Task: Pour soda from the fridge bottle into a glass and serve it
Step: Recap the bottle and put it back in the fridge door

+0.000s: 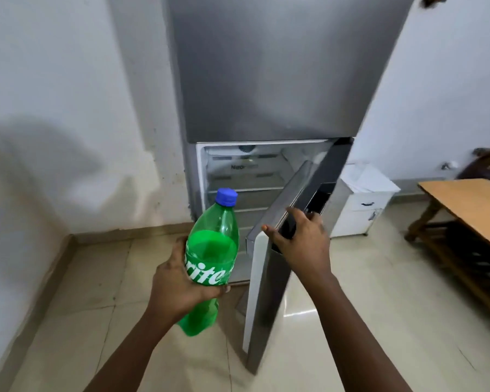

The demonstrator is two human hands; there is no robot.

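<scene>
Sprite bottle (pixel 212 250), green with a blue cap, sits upright in my left hand (pixel 178 281), fingers wrapped around its label, in front of the open fridge (pixel 266 80). My right hand (pixel 300 241) grips the edge of the lower fridge door (pixel 269 301), which stands ajar.

Soft daylight, slight blur, wide-angle warp.

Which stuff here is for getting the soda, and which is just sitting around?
For the job:
green soda bottle with blue cap, held by left hand
fridge door, gripped by right hand
open fridge

Just there:
wooden table
white cabinet
</scene>
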